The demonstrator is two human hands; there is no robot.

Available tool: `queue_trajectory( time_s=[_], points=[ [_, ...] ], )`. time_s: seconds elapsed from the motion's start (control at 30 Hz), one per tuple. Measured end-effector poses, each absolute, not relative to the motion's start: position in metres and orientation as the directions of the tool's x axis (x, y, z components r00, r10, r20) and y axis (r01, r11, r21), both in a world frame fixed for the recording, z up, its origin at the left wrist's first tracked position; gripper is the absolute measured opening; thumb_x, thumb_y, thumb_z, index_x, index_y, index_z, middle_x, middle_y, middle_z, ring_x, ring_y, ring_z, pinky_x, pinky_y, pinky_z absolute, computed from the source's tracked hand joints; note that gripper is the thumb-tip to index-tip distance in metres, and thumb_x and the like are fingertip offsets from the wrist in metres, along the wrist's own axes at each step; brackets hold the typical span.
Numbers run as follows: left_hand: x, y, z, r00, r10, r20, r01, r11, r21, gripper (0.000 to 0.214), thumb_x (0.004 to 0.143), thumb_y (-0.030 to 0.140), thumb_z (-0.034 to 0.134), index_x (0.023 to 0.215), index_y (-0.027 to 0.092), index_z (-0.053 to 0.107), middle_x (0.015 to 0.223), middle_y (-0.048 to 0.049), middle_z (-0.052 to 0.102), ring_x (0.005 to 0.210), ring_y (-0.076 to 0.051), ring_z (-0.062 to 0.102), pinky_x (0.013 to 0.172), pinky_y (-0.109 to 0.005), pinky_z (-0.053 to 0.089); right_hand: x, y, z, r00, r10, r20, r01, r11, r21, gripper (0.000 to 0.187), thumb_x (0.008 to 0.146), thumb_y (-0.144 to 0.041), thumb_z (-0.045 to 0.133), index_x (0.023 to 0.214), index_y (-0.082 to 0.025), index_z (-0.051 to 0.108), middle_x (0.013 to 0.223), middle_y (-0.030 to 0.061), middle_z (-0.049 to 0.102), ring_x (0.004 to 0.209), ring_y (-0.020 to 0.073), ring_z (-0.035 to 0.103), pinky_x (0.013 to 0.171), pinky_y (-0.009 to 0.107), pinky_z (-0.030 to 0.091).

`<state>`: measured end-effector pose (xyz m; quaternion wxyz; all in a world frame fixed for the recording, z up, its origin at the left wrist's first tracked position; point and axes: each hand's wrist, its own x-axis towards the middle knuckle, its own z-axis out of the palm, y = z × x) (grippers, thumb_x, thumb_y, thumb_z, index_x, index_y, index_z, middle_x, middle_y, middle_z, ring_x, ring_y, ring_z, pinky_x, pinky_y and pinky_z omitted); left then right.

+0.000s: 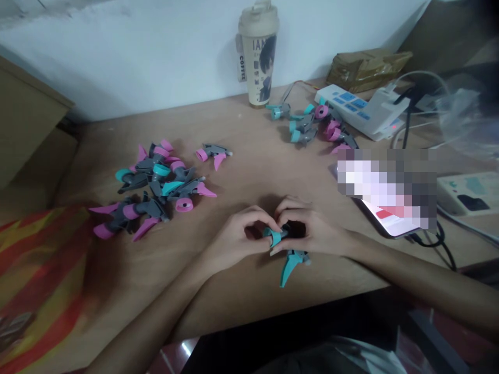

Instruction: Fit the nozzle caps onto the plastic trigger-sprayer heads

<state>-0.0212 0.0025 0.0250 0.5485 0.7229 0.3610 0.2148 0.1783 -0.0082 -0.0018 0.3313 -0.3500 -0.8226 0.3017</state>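
Near the table's front edge, both hands meet around a grey trigger sprayer head with a teal screw collar and a teal trigger. The thumb and fingers of my left hand pinch its teal collar from the left. From the right, my right hand curls its fingers round the grey body just behind the collar. The trigger hangs out below the right hand, pointing toward me. Fingers hide much of the grey body. Ahead and to the left lies a single pink-collared sprayer head on its side.
A heap of pink and teal sprayer heads lies left, a smaller group at the back right. Behind stand a coffee cup, a power strip and a taped package. A lit phone lies right; a striped bag left.
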Motion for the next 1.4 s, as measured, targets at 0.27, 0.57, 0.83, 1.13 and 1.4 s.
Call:
queue_trajectory(
  time_s=[0.27,0.57,0.83,1.13,1.4],
  points=[
    [-0.017,-0.002,0.022,0.596,0.803,0.004,0.296,-0.225,0.928,0.012,0.07,0.022,0.07,0.078,0.016,0.064,0.086,-0.0027,0.057,0.069,-0.011,0.051,0.056,-0.02,0.04,0.177,-0.009,-0.002,-0.523,0.758,0.39,0.393,0.62,-0.679,0.027,0.072,-0.043,0.069,0.071,-0.019,0.058,0.082,0.0022,0.058,0.079,0.0155,0.051,0.072,0.032,0.037],
    [-0.014,-0.016,0.023,0.431,0.899,0.074,0.183,-0.167,0.969,0.025,0.077,0.016,0.062,0.1,0.017,0.052,0.094,-0.0041,0.061,0.079,-0.012,0.06,0.062,-0.021,0.049,0.184,-0.004,-0.003,-0.439,0.812,0.385,0.256,0.524,-0.813,0.029,0.066,-0.037,0.076,0.087,-0.02,0.065,0.099,0.0053,0.061,0.089,0.0168,0.061,0.079,0.033,0.048],
    [-0.017,-0.021,0.025,0.403,0.777,0.484,0.36,-0.621,0.697,0.028,0.072,0.01,0.066,0.096,0.02,0.059,0.104,-0.0046,0.05,0.087,-0.014,0.058,0.065,-0.024,0.056,0.186,-0.005,0.001,-0.365,0.841,0.4,0.197,0.489,-0.849,0.033,0.062,-0.032,0.079,0.091,-0.022,0.066,0.11,0.0064,0.061,0.1,0.0206,0.061,0.088,0.04,0.05],
    [-0.019,-0.021,0.022,0.484,0.695,0.532,0.452,-0.719,0.528,0.038,0.074,0.014,0.063,0.109,0.025,0.057,0.105,-0.0053,0.05,0.092,-0.016,0.058,0.074,-0.029,0.055,0.185,-0.01,0.002,-0.37,0.846,0.383,0.134,0.457,-0.879,0.033,0.067,-0.03,0.076,0.096,-0.023,0.063,0.12,0.0081,0.056,0.113,0.0237,0.055,0.095,0.044,0.046],
    [-0.02,-0.026,0.023,0.528,0.7,0.481,0.504,-0.714,0.486,0.042,0.075,0.011,0.06,0.114,0.024,0.054,0.11,-0.0053,0.048,0.073,-0.01,0.058,0.064,-0.025,0.053,0.185,-0.01,0.006,-0.361,0.869,0.338,0.113,0.401,-0.909,0.029,0.067,-0.028,0.076,0.093,-0.022,0.065,0.106,0.006,0.057,0.098,0.0187,0.061,0.084,0.036,0.054]
  ],
)
